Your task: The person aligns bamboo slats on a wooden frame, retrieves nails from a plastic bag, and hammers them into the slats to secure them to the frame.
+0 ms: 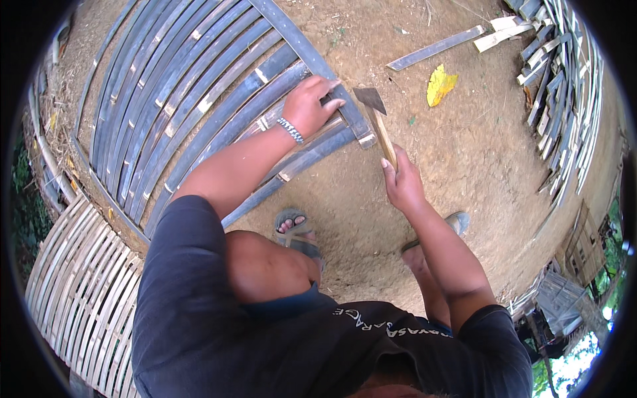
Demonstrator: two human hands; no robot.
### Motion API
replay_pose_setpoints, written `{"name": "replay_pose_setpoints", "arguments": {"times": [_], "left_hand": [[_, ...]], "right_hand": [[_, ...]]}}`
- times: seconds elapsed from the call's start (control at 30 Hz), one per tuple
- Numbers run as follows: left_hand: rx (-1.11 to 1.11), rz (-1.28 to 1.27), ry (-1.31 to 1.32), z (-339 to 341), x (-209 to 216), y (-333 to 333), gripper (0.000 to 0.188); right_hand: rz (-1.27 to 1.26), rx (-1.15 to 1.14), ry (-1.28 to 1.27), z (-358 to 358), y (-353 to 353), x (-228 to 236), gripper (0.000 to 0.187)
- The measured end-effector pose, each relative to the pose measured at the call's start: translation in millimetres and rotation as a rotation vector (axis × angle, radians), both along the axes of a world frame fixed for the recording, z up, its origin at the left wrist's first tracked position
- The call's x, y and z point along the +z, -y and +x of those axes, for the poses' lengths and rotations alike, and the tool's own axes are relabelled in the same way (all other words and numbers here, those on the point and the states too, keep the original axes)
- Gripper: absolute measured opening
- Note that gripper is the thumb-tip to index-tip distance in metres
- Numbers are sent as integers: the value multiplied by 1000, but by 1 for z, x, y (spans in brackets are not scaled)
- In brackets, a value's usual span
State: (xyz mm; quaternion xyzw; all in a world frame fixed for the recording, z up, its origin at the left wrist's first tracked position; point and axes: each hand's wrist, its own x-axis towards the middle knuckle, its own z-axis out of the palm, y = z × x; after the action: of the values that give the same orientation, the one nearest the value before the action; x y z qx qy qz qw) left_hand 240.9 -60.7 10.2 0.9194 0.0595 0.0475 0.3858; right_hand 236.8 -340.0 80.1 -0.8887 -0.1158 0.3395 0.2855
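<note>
Gripping a hatchet (pixel 381 125) beside a slatted panel (pixel 279 65)

Holds the wooden handle (pixel 385 140) in the closed right hand (pixel 405 183), head ahead of the fingers, near the crossbar (pixel 295 36). Rests the left hand (pixel 310 106) on that bar, fingers bent, slightly parted; cannot tell whether pinching it. Has most of the panel left of this hand, a yellow leaf (pixel 440 86) ahead and right of the other.

There's 1 hatchet (pixel 382 132), 1 yel. leaf (pixel 440 85), 1 wristband (pixel 290 131), 2 sandals (pixel 306 248) & 1 dk. slatted panel (pixel 211 102).
</note>
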Motion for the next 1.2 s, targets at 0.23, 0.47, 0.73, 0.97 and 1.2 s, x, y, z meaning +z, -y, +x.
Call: {"name": "replay_pose_setpoints", "arguments": {"times": [0.23, 0.47, 0.73, 0.97, 1.2], "left_hand": [[-345, 579, -132, -13, 9, -40, 73], [-474, 675, -284, -11, 6, -44, 69], [-481, 704, -298, -10, 8, -45, 66], [-470, 657, -257, -9, 5, -46, 67], [-456, 709, -262, -11, 5, -46, 67]], "right_hand": [[-16, 13, -11, -6, 5, -6, 41], [-11, 42, -16, -2, 3, -5, 42], [227, 101, 186, 14, -8, 2, 40], [98, 174, 137, 21, -4, -14, 40], [270, 105, 247, 19, -5, 7, 44]]}}
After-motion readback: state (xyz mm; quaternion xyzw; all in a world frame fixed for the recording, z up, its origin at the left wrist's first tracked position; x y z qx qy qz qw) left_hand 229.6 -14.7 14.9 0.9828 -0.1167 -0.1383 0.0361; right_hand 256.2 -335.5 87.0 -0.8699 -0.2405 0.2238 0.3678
